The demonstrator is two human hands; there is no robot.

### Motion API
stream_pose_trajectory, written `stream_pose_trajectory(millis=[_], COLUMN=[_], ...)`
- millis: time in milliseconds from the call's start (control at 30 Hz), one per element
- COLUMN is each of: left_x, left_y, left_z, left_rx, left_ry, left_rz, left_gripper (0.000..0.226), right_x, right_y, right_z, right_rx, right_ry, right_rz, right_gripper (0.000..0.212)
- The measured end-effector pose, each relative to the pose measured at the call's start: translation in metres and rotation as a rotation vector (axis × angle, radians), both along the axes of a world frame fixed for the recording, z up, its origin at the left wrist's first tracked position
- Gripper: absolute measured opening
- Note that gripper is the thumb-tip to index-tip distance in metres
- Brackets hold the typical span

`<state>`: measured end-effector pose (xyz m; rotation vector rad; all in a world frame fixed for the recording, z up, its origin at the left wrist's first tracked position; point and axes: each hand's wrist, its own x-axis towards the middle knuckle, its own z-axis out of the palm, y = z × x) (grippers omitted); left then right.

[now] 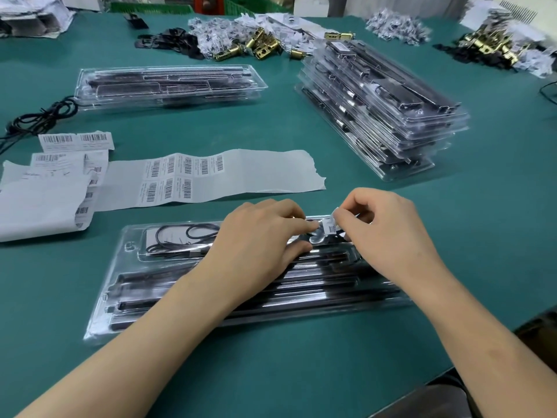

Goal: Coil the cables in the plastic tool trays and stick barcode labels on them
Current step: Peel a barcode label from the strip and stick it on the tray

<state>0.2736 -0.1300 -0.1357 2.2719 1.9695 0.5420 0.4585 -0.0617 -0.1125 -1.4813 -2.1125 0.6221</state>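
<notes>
One clear plastic tray (126, 285) is laid near the front edge of the green desk (301, 372). One black cable (180, 236) is seen coiled in its back left pocket. One small barcode label (330, 227) is pinched between the thumb and bent first finger of the right hand (388, 236), just above the tray's back edge. The label's side is touched by a bent fingertip of the left hand (259, 251); whether anything is gripped there cannot be told. Eight barcodes can be counted on the long label sheet (256, 173) behind. A stack of trays (391, 122) is piled toward the right edge.
</notes>
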Motion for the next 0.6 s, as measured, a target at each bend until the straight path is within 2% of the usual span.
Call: stream_pose_trajectory(millis=[233, 600], left_x=[0.000, -0.001], left_y=[0.000, 0.002], left_z=[0.000, -0.002], left_rx=[-0.009, -0.005], left_ry=[0.002, -0.022], left_rz=[0.002, 0.001], left_gripper=[0.033, 0.032], right_x=[-0.007, -0.023], right_y=[-0.003, -0.017], right_z=[0.003, 0.015], right_rx=[0.033, 0.134], right_ry=[-0.027, -0.218], right_rz=[-0.011, -0.079], right_gripper=[0.020, 0.016])
